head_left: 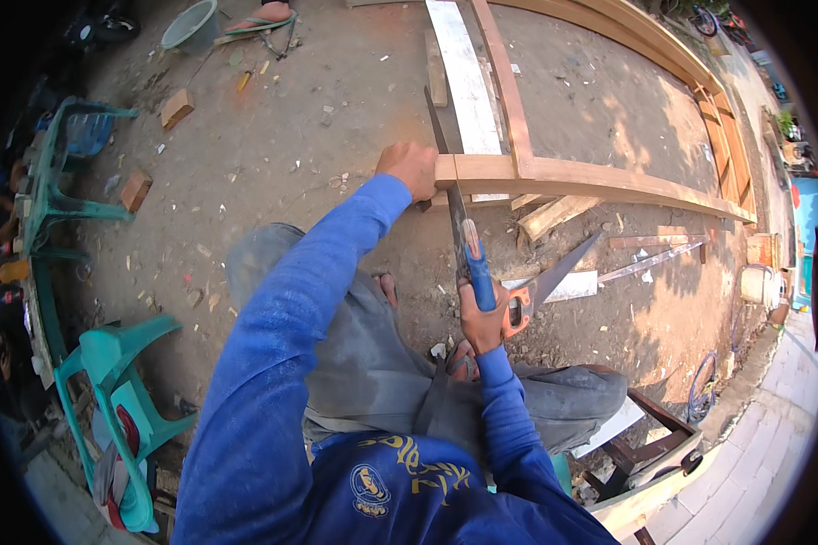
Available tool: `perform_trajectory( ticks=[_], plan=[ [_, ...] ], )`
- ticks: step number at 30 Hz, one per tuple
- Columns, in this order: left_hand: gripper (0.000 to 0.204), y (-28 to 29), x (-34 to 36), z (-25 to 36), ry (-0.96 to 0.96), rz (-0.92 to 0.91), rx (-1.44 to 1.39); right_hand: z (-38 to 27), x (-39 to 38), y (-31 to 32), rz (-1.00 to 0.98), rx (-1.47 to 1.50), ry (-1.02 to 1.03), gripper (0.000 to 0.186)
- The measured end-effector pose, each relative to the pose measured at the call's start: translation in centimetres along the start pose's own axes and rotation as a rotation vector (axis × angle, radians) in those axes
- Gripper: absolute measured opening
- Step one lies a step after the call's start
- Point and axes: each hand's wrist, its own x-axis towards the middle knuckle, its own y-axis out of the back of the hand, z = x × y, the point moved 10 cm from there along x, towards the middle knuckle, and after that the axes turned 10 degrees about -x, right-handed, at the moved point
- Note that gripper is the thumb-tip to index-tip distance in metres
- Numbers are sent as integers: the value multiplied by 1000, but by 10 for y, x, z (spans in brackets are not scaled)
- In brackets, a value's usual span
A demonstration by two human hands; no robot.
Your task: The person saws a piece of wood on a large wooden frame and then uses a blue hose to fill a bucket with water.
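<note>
Two bare hands work at a wooden beam (627, 180). The right hand (484, 315) has its grip closed round the blue handle of a saw (480, 271). The left hand (408, 170) has its grip closed on the beam's left end; its fingertips are hidden.

The saw points away from the person, just beside the left hand. Its blade shows on both sides of the beam, and a thin dark line crosses the wood between. To the right of this line, a crosspiece (505, 86) meets the beam.

A white board (463, 77) runs beneath the beam, and a wood block (556, 214) lies near its lower edge. An orange-handled saw (562, 272) shows just beside the right hand, over a white strip (577, 286) on the ground.

Farther left are a brick (177, 108), a bucket (191, 29) and a green chair (118, 359). Another person's foot (274, 12) shows near the bucket.
</note>
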Motion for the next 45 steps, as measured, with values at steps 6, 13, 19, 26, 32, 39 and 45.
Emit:
perform_trajectory(
  ticks=[6,13,19,26,32,39,45],
  plan=[
    [44,11,-9,-8,-18,40,8,58,6,-35,79,-75,247,15],
    [41,7,-5,-11,25,44,-34,22,-20,-6,-66,-61,-33,15],
    [46,8,-8,-10,52,-44,-42,-28,-148,81,-78,-219,-111,11],
    [46,8,-6,-8,53,-18,-38,49,3,-9,15,-100,141,17],
    [47,16,0,-2,21,10,-12,75,-6,-37,168,-152,333,21],
    [46,5,-6,-29,64,4,4,-56,-55,28,-115,-113,-80,16],
    [42,9,-3,-7,25,34,-36,-83,-115,86,3,-232,-100,14]
  ],
)
